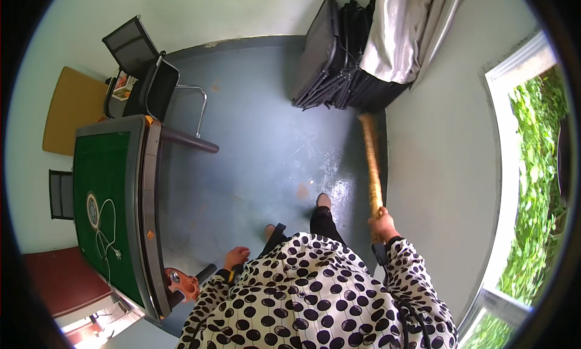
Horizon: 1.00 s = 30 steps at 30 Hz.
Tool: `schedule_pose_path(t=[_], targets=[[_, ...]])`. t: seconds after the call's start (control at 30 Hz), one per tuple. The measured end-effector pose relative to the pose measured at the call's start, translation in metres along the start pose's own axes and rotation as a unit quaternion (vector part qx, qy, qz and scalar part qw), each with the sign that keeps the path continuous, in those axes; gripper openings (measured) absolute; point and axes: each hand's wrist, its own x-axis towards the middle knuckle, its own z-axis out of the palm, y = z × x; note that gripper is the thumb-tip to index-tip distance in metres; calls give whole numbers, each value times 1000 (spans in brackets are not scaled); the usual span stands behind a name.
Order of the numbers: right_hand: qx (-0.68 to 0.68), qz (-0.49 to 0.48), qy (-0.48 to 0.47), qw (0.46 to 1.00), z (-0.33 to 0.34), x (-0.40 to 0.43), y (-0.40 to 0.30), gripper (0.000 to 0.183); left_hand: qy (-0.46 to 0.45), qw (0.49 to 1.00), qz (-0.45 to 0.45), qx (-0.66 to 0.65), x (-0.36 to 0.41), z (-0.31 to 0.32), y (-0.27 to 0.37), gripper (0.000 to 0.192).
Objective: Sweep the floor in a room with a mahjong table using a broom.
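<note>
My right hand [384,223] is closed around one end of a long golden-brown stick [373,172]. The stick points away from me over the floor, close to the right wall. Its far end is blurred, so I cannot tell whether it carries a head. My left hand [237,257] hangs low beside my body with loosely bent fingers, and nothing shows in it. Nearest to that hand is an orange holder [182,283] on the side of a green-topped mahjong table [150,203].
Folded black cots [324,54] lean in the far corner, partly under a silvery curtain [395,35]. A black chair [156,88] stands beyond the table. On the green top lies a round device [92,210] with a white cord [106,247]. A window [531,167] is at right.
</note>
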Motion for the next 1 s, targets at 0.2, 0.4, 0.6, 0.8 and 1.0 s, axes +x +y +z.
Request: schedule_pose_path(t=[0.2,0.4,0.6,0.8,1.0], targets=[[-104,-80,-50,990,-2,64,-39,62,-27,999,-17,8,-31,42,94,33],[-299,-224,-187,908,-50,37,-113,67,79,997,-8,-4,-33,71,62,34],[-361,-265,-116,886,-38,56,-202,73,69,984,-105,-122,-39,69,75,35],[-239,-312,-130,910,32,94,-270,55,49,998,-29,-12,-34,46,48,35],[-435,-357,-276,779,71,49,-286,64,153,982,-51,-99,-24,-10,48,26]])
